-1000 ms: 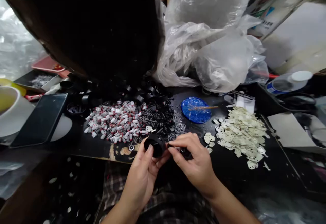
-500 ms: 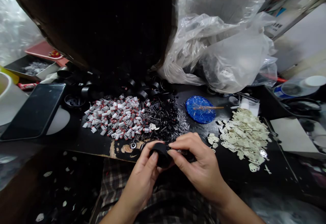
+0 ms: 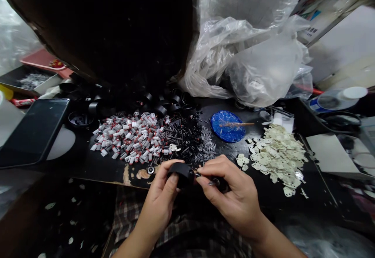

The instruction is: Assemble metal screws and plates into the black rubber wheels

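Observation:
My left hand (image 3: 162, 201) grips a small round black plastic part (image 3: 181, 172) at the near edge of the black worktop (image 3: 96, 164). My right hand (image 3: 231, 195) is closed in a pinch right beside that part, fingertips against its right side, with another small dark piece (image 3: 218, 181) tucked under its fingers. Just behind the hands lie a heap of white and red small pieces (image 3: 129, 137) and a heap of black screws and springs (image 3: 187, 137). A pile of cream flat plates (image 3: 278, 152) lies to the right.
A blue round lid (image 3: 227, 126) with a stick sits behind the hands. Crumpled clear plastic bags (image 3: 249, 58) rise at the back. A dark phone (image 3: 32, 133) lies at the left. A large dark shape (image 3: 111, 27) fills the upper left. A water bottle (image 3: 336, 97) lies at the right.
Both hands have dropped slightly toward me with the black part, which has turned in my left fingers. The right hand's pinch stays at the part's side.

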Action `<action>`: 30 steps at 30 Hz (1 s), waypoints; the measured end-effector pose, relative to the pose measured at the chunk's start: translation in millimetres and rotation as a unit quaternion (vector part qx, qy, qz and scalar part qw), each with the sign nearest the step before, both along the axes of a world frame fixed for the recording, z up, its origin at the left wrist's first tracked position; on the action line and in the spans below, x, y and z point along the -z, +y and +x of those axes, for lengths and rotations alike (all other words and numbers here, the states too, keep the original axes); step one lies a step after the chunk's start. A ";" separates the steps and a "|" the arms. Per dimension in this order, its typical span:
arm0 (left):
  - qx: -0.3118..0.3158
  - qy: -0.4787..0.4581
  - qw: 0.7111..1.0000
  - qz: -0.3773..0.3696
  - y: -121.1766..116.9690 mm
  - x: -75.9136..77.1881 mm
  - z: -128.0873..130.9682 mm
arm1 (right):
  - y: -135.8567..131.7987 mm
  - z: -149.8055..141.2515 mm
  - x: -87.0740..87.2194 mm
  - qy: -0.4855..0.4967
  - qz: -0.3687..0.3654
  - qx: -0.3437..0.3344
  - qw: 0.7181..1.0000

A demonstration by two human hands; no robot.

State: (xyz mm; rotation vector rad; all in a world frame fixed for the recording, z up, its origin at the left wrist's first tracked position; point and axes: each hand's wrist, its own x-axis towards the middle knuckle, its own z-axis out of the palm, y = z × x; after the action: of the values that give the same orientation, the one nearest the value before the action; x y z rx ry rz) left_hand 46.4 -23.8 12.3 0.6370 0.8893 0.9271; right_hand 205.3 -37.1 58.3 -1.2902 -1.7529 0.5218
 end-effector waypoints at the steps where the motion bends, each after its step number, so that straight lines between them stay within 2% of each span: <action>1: 0.002 -0.010 1.000 -0.008 0.0 -0.8 0.6 | -0.3 -0.1 0.7 0.004 -0.004 0.003 1.000; 5: 0.019 -0.027 0.999 -0.027 -2.5 -1.2 3.3 | -2.5 -0.2 2.8 0.007 -0.014 -0.001 1.000; 9: 0.030 -0.085 0.995 -0.038 -1.0 -0.1 2.3 | -3.3 3.0 -1.2 0.020 -0.035 -0.041 0.998; 11: 0.054 -0.095 0.994 -0.019 3.4 0.7 -0.4 | -1.6 5.2 -5.2 0.063 -0.106 -0.050 0.991; 14: 0.121 -0.085 0.989 0.012 11.0 3.0 -4.7 | 0.7 6.5 -8.5 0.143 -0.244 -0.047 0.958; 16: 0.150 -0.084 0.985 0.002 13.7 4.9 -5.7 | -0.3 5.4 -6.5 0.164 -0.273 -0.036 0.947; 18: 0.136 -0.081 0.987 -0.029 13.8 6.0 -4.6 | -3.3 3.3 -1.6 0.137 -0.221 -0.003 0.966; 20: 0.100 -0.072 0.990 -0.063 12.4 6.1 -2.0 | -6.4 1.4 3.5 0.073 -0.127 0.026 0.989; 23: 0.070 -0.060 0.992 -0.087 10.8 4.9 1.6 | -7.1 1.1 6.7 -0.017 -0.041 0.016 0.999; 27: 0.052 -0.040 0.995 -0.069 12.1 5.1 3.7 | -1.6 5.1 1.0 -0.112 -0.024 -0.011 0.993; 30: 0.044 -0.027 0.996 -0.076 14.0 6.5 2.1 | 1.2 8.5 -4.9 -0.115 -0.084 -0.028 0.989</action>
State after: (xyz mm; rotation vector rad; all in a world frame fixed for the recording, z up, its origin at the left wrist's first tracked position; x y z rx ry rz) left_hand 48.4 -9.8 5.8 0.5150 0.8668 0.7857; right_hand 213.8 -36.0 63.1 -1.4705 -1.9740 0.5807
